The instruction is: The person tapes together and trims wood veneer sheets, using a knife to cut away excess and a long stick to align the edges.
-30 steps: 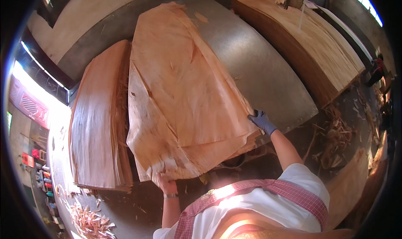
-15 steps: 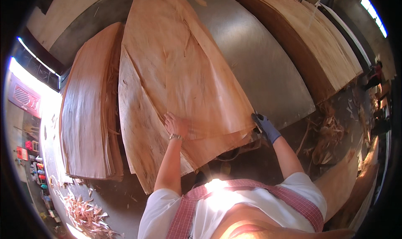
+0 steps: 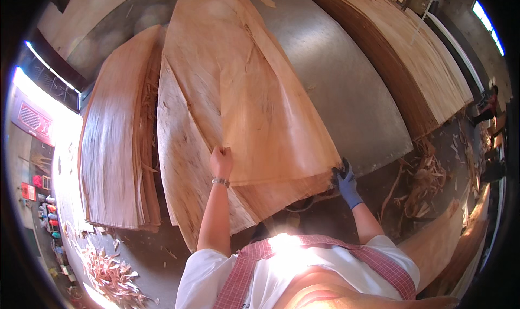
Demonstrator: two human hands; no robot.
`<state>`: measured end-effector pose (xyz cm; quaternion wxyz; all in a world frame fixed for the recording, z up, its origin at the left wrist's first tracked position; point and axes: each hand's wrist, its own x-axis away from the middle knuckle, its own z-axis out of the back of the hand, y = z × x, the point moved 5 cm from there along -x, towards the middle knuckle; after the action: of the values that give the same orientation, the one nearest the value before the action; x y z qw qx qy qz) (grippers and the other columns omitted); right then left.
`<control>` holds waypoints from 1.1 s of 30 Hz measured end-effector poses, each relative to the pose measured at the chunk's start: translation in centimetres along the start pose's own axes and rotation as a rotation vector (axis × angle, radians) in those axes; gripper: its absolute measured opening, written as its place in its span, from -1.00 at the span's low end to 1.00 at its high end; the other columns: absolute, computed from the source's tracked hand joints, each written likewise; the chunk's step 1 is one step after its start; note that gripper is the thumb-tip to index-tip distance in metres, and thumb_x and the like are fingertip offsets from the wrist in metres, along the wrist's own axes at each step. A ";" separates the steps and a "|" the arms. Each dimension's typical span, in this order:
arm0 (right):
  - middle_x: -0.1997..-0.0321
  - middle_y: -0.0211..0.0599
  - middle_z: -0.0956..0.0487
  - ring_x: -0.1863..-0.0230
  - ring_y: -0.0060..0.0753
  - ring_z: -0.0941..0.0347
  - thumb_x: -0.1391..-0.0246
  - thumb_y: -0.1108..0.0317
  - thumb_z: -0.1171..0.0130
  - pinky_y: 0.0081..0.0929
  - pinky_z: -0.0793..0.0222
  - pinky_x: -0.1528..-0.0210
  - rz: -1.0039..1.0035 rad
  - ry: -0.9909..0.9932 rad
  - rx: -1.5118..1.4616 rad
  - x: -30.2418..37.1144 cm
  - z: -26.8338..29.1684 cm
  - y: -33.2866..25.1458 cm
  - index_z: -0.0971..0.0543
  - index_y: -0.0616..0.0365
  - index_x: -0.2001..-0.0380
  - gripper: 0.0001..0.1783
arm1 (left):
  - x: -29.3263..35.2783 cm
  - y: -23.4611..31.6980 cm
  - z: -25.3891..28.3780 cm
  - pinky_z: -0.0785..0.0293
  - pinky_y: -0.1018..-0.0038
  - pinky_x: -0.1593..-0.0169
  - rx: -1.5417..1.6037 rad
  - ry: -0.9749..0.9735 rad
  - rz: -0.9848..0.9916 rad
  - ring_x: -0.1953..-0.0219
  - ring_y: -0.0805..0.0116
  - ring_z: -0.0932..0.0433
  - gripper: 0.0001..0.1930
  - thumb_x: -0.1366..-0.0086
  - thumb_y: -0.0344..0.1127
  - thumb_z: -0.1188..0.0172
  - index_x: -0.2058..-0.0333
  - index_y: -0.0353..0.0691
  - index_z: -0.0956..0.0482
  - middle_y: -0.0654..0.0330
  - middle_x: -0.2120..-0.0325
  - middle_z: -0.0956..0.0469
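A large wood veneer sheet (image 3: 271, 141) lies in front of me over other brownish sheets (image 3: 187, 163). My left hand (image 3: 221, 164), bare with a watch on the wrist, is closed in a pinch at the left edge of the upper sheet. My right hand (image 3: 345, 182), in a blue and black glove, grips the near right corner of that sheet, thumb and fingers around its edge. A long crease and a split run through the veneer toward the far end. The fingertips of both hands are partly hidden.
A grey metal tabletop (image 3: 346, 87) extends to the right of the sheets. Tall veneer stacks stand at the left (image 3: 111, 146) and far right (image 3: 411, 60). Wood scraps (image 3: 114, 274) lie on the floor at lower left, more strips (image 3: 428, 173) at right. Another person (image 3: 487, 106) is at the far right.
My left hand has gone from lying flat on the veneer to a closed pinch at its edge. The upper sheet looks smoother near me, and my right hand has shifted slightly right and nearer.
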<state>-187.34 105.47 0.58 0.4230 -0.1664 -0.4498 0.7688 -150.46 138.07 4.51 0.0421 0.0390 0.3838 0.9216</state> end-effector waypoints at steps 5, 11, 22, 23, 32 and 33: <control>-0.24 -0.02 -0.43 -0.10 -0.16 -0.49 -0.08 -0.06 -0.30 -0.27 -0.39 -0.10 0.056 0.072 0.143 0.3 -0.2 0.4 -0.20 0.18 -0.31 -0.12 | 1.3 -2.5 2.0 -0.37 0.29 0.38 0.132 0.021 0.059 0.52 0.18 -0.41 -0.72 -0.18 -0.23 -0.19 0.49 -0.33 -0.36 0.04 0.61 -0.44; 0.10 -0.16 -0.55 0.42 -0.51 -0.47 -0.05 0.14 -0.38 -0.53 -0.47 0.42 -0.097 -0.013 -0.232 0.7 -2.3 0.2 -0.19 0.09 -0.32 -0.15 | 4.0 -10.8 2.3 -0.33 0.40 0.44 0.368 -0.010 0.248 0.53 0.45 -0.29 -0.75 -0.19 -0.27 -0.18 0.50 -0.31 -0.35 0.24 0.61 -0.34; 0.50 -0.42 -0.50 0.68 -0.66 -0.27 -0.04 0.12 -0.40 -0.62 -0.20 0.68 -0.146 -0.112 -0.325 1.8 -4.1 -2.4 -0.35 0.09 -0.18 -0.30 | 8.5 -16.5 3.8 -0.31 0.37 0.45 0.284 0.060 0.238 0.53 0.43 -0.29 -0.73 -0.25 -0.28 -0.19 0.48 -0.32 -0.34 0.23 0.59 -0.36; 0.54 -0.43 -0.48 0.70 -0.67 -0.26 -0.04 0.11 -0.40 -0.61 -0.17 0.69 -0.177 -0.144 -0.328 1.8 -4.2 -3.1 -0.46 0.10 -0.08 -0.41 | 8.7 -16.8 3.8 -0.31 0.36 0.44 0.264 0.052 0.236 0.53 0.42 -0.29 -0.73 -0.25 -0.28 -0.19 0.48 -0.32 -0.34 0.23 0.60 -0.36; 0.51 -0.49 -0.45 0.65 -0.53 -0.29 -0.02 0.17 -0.40 -0.52 -0.22 0.61 -0.245 -0.134 -0.394 1.8 -2.6 -3.6 -0.54 0.05 0.42 -0.73 | 10.3 -12.6 1.6 -0.38 0.47 0.55 0.528 -0.172 0.387 0.57 0.50 -0.40 -0.80 -0.26 -0.37 -0.17 0.48 -0.27 -0.36 0.29 0.58 -0.40; 0.48 -0.49 -0.46 0.64 -0.52 -0.29 -0.01 0.20 -0.40 -0.52 -0.24 0.58 -0.139 -0.065 -0.334 1.1 -0.9 -2.8 -0.55 0.08 0.42 -0.74 | 10.8 -11.1 1.1 -0.37 0.51 0.57 0.507 -0.231 0.419 0.60 0.53 -0.41 -0.80 -0.28 -0.34 -0.16 0.48 -0.25 -0.38 0.31 0.59 -0.42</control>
<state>-186.01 107.55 2.53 0.4270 -0.1777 -0.5951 0.6573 -160.55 147.80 -2.14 -0.1161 0.2301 0.5767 0.7752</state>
